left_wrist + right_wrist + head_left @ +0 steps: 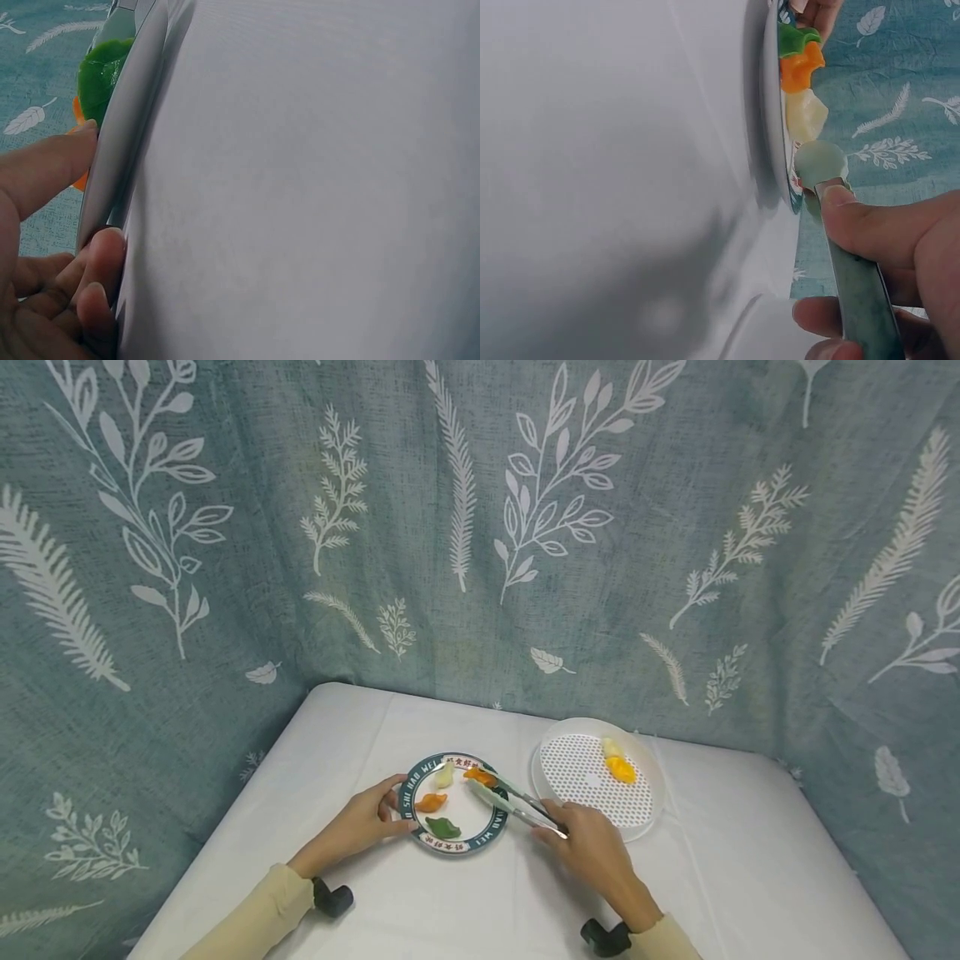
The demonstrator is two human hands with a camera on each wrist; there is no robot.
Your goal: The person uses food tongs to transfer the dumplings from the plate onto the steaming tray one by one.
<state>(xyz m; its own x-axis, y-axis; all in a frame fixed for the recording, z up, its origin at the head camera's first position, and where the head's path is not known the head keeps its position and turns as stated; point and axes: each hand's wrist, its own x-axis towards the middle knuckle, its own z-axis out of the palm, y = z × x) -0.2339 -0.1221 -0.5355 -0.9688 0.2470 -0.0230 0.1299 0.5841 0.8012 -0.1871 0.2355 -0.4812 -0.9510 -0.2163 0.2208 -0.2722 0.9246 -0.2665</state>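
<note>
My left hand [360, 822] grips the left rim of a round plate [491, 839] with a dark green patterned border; in the left wrist view, curled fingers [101, 262] sit under it. On the plate lie a cream dumpling [444, 775], an orange dumpling [431, 802] and a green dumpling [443, 828]. My right hand [596, 847] holds metal tongs [525, 807] with pale green tips. Between those tips, at the plate's far right, is another orange dumpling [477, 776]. Whether it touches the plate I cannot tell. The right wrist view hides it behind a tong tip [821, 163].
A white round tray [577, 777] with a perforated base stands right of the plate, behind my right hand. Inside, a pale yellow dumpling [612, 748] touches a deeper yellow dumpling [621, 769]. A patterned curtain [465, 635] borders the white table [420, 918].
</note>
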